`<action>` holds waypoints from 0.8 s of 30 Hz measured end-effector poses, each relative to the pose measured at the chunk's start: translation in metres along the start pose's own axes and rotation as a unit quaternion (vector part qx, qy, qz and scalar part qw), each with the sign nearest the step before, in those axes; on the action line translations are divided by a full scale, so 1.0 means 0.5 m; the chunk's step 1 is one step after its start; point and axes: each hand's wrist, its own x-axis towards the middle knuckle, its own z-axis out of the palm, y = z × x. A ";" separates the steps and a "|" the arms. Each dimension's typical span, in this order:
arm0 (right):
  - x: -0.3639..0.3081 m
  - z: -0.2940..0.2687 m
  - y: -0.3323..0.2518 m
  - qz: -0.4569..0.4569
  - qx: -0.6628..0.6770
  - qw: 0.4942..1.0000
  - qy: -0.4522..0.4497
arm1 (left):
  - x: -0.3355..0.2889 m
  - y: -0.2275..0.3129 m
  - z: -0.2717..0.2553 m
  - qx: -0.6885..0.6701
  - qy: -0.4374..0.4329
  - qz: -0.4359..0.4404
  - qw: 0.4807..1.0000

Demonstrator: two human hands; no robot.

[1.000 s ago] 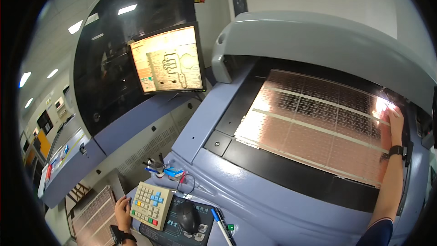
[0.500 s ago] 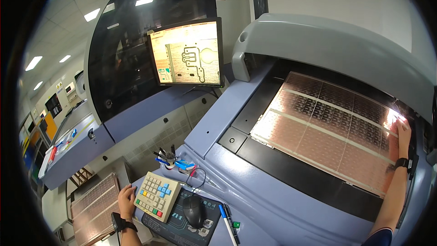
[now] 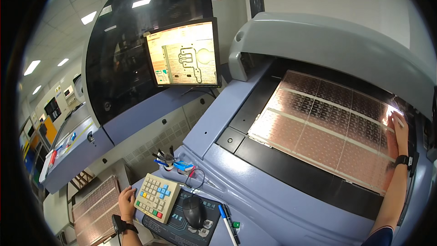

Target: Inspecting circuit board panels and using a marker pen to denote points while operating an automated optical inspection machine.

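A copper-coloured circuit board panel [image 3: 318,142], marked with rows of fine patterns and pale strips, lies flat on the machine's black bed. At its far right edge, beside a bright glare, my right hand [image 3: 399,130] is closed around a slim whitish stick like a pen [image 3: 400,122]; its tip is lost in the glare. My left hand [image 3: 127,204] rests just left of the beige keypad [image 3: 157,197], fingers loosely bent and holding nothing I can see. Both wrists wear black straps.
A grey hood [image 3: 332,41] arches over the bed's far side. A monitor [image 3: 183,54] shows a magnified track pattern. Near the keypad are a black mouse [image 3: 194,211], a blue-capped marker [image 3: 226,218] and a pen cup [image 3: 166,163]. More copper panels [image 3: 96,212] lie stacked at lower left.
The view has shifted slightly. My right hand has turned a little at the panel's edge, and the whitish stick shows more plainly. My left hand stays by the keypad.
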 end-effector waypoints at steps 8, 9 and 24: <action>-0.021 0.023 -0.058 0.098 0.134 0.981 0.097 | 0.005 -0.069 0.013 -0.073 -0.040 -0.001 0.997; -0.018 0.017 -0.076 0.086 -0.071 0.981 0.161 | 0.007 -0.046 0.001 -0.049 -0.063 0.009 0.997; -0.009 -0.008 -0.046 0.136 -0.034 0.968 0.210 | 0.023 -0.021 -0.001 -0.012 -0.109 0.051 0.993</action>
